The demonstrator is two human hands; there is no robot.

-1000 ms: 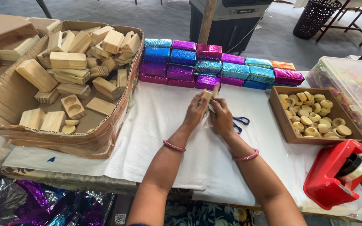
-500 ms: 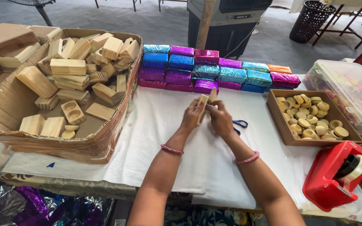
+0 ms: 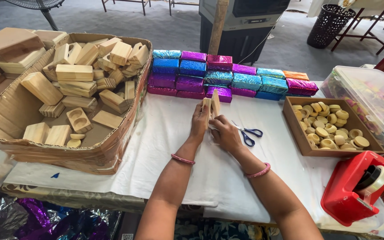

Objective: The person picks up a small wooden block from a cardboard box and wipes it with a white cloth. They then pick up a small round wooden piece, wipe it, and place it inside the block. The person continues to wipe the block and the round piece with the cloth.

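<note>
Standing on end on the white cloth-covered table, just in front of the stacked row of shiny foil-wrapped blocks, two pale rectangular wooden blocks are pinched side by side between both hands. The left hand is closed on their left face and the right hand grips low on the right, with blue-handled scissors just beside it. Being stiff, light and smooth-sawn, the blocks look easiest to hold by their broad flat faces, since a loose pinch could let one slide against the other.
</note>
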